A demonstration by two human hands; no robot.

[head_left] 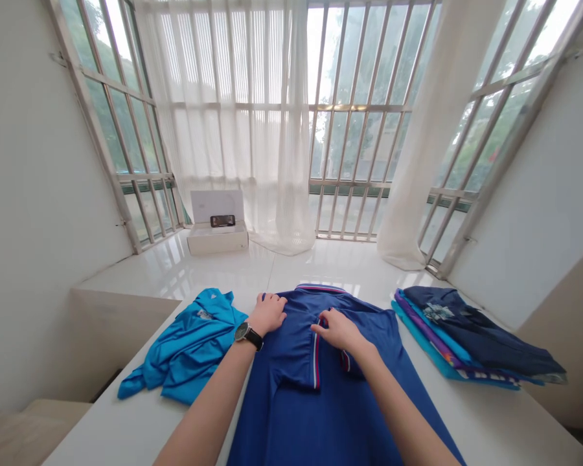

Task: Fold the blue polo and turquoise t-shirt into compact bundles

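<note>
Cloth lies spread before me: a royal-blue collared shirt with red-and-white striped trim [330, 401], flat on the glossy white bench [495, 421], its collar [320, 287] at the far end. From where I stand, the left hand [268, 313] rests on the shirt's left-hand shoulder edge, fingers bent; whether they grip, I can't tell. The right hand [341, 329] has its fingers pinched on the striped cuff [316, 362] of the sleeve folded inward, while the other cuff [346, 361] shows near the right wrist. I'd judge this the folding-in of sleeves; the next move seems to call for settling that pinched cuff flat and smoothing the shoulder edge
</note>
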